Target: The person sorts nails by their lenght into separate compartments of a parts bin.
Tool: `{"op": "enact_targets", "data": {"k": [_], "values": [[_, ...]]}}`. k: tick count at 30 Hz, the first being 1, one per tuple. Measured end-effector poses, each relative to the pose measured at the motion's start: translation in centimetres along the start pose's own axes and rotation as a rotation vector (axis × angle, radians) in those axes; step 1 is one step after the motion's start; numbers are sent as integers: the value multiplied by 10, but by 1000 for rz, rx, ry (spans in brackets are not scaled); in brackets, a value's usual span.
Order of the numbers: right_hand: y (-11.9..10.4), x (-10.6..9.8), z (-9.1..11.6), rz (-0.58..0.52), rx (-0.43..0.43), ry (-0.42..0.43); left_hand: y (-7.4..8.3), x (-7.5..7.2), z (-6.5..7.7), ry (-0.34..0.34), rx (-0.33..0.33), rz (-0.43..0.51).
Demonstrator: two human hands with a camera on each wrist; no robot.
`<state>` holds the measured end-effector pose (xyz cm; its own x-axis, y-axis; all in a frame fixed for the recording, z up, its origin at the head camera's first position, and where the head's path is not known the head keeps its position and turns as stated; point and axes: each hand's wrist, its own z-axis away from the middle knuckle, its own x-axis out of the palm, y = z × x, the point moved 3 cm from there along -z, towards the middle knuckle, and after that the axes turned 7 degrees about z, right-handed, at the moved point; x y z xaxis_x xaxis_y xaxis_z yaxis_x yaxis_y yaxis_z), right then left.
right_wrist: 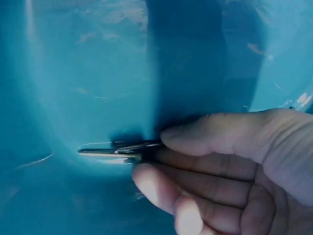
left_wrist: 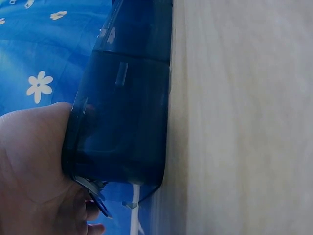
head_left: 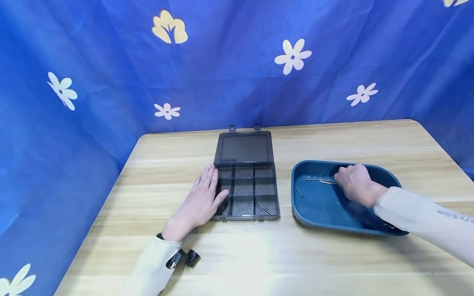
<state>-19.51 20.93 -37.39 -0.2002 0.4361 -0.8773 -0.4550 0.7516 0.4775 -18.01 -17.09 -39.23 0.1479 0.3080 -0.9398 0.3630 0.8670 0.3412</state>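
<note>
A dark see-through compartment box point(head_left: 242, 187) lies with its lid point(head_left: 244, 148) folded back. My left hand point(head_left: 201, 197) rests along its left side, fingers straight, the thumb over the near left compartment. Thin silver nails point(head_left: 263, 208) lie in the near right compartment. My right hand point(head_left: 355, 183) reaches into a blue tray point(head_left: 307, 222) and pinches at thin metal nails point(right_wrist: 105, 152) on its floor. Thumb and forefinger are curled at the nails' near ends, which the hand hides.
A short nail point(head_left: 299, 192) lies in the tray's left part. Small metal pieces point(head_left: 389, 225) show near its front right corner. Box and tray stand side by side on a wooden table point(head_left: 166, 164). A blue flowered curtain point(head_left: 222, 82) hangs behind and left.
</note>
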Motion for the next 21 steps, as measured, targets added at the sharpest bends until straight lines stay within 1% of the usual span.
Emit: {"op": "enact_targets", "data": {"k": [4, 7, 15, 18, 21], "values": [[-1, 3, 2, 15, -1, 24, 0, 0, 1, -2, -1, 1], [-2, 4, 2, 15, -7, 21, 0, 0, 2, -8, -8, 2], [-3, -3, 3, 18, -25, 76, 0, 1, 1, 1, -8, 17], [-3, -9, 3, 35, -45, 117, 0, 1, 2, 12, -8, 22], [-2, -15, 4, 60, -58, 179, 1, 1, 1, 21, -5, 21]]}}
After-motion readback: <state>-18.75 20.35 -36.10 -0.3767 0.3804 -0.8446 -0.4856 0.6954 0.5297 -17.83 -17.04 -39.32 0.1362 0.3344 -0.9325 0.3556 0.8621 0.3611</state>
